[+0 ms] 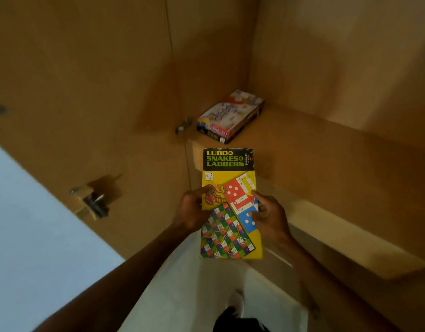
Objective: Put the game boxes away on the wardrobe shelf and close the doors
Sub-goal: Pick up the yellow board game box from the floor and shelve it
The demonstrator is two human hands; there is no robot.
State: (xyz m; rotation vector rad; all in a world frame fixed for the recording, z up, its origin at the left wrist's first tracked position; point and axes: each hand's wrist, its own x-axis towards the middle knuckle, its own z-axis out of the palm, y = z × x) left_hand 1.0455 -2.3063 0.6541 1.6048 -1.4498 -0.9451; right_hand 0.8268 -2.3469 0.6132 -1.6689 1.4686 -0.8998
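I hold a flat yellow Ludo and Snakes & Ladders box (229, 178) in front of the open wardrobe, its black title end pointing at the shelf. My left hand (191, 210) grips its left edge and my right hand (270, 215) grips its right edge, thumbs on top. The box's far end hangs just over the front edge of the wooden shelf (314, 149). A second game box (230, 116), white and grey on top with dark sides, lies on the shelf's back left corner.
The open left wardrobe door (87, 116) stands at my left, with a metal hinge (182, 127) by the shelf and a latch fitting (95, 202) lower down. A lower shelf edge (350, 240) juts out at right. White floor lies below.
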